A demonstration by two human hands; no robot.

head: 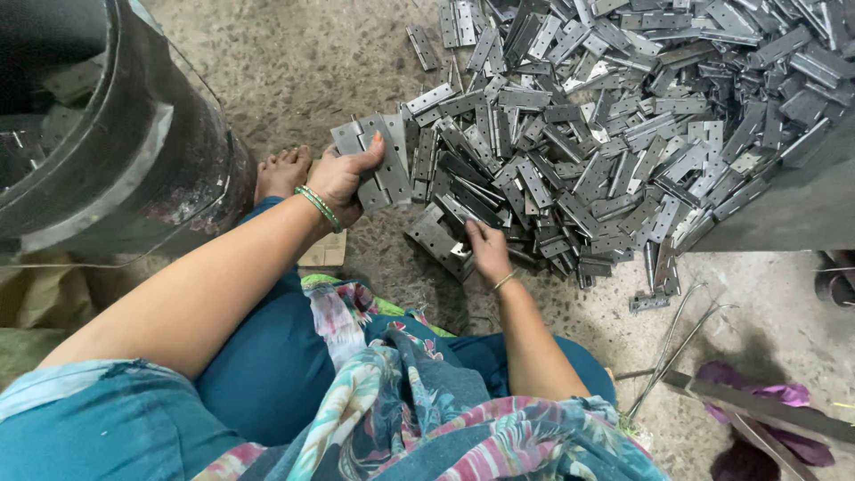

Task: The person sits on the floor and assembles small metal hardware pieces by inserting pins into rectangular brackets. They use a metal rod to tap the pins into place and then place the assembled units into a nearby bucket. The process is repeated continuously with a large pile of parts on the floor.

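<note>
Grey metal hinges [623, 116]; green bangles [319, 207]; teal trousers [267, 374]; floral scarf [427, 401].

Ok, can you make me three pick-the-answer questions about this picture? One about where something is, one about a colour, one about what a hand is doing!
1. Where is the dark drum?
A. At the picture's left, by the foot
B. On top of the hinge pile
C. In the lap

2. What colour are the bangles on the left wrist?
A. Red
B. Green
C. Black

3. What is the left hand doing?
A. Resting empty on the floor
B. Holding an opened hinge
C. Pulling cloth

Answers:
1 A, the drum stands at the left, next to the bare foot.
2 B, the bangles look green.
3 B, its fingers grip the flat grey hinge.
</note>
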